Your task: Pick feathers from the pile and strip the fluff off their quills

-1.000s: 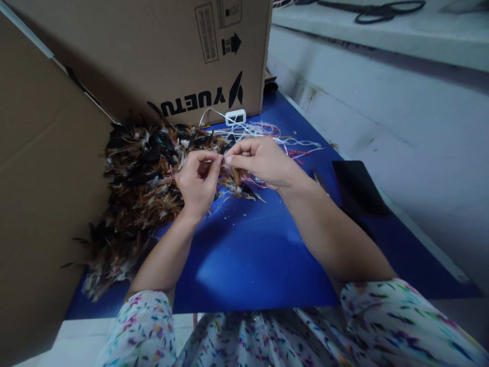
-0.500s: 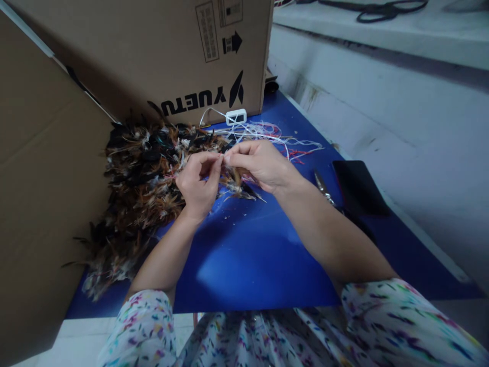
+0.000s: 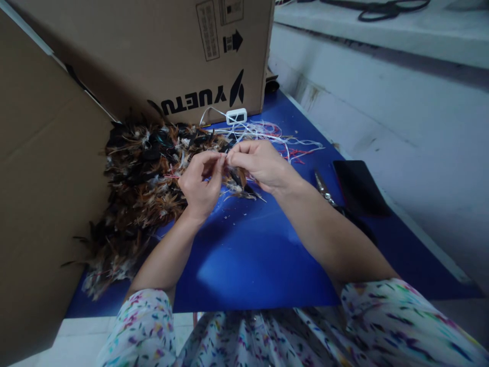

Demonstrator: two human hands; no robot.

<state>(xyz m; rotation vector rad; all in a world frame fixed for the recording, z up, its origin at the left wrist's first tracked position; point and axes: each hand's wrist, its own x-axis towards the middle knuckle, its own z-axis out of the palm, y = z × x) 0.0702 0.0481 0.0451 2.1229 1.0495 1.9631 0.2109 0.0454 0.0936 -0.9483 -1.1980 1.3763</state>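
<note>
My left hand [image 3: 202, 181] and my right hand [image 3: 263, 165] meet fingertip to fingertip above the blue tabletop [image 3: 248, 265]. Both are closed in a pinch on what looks like a thin red string, mostly hidden by the fingers. Just below the fingertips lies a small bunch of brown and black feathers [image 3: 242, 186]. To the left of my left hand spreads a large pile of feathers [image 3: 148, 178], with bits of red string among them. Behind my right hand, loose white and red strings [image 3: 278, 136] lie tangled.
Scissors [image 3: 324, 189] lie partly under my right forearm, beside a dark phone [image 3: 361, 187]. A small white device [image 3: 236, 116] with a cord rests against a large cardboard box [image 3: 153, 56]. Another cardboard panel [image 3: 42, 178] stands at left. Black-handled scissors [image 3: 393, 10] lie on the ledge.
Both hands have shifted very slightly to the right, still pinching together. The red bit visible at the fingertips earlier is now more covered.
</note>
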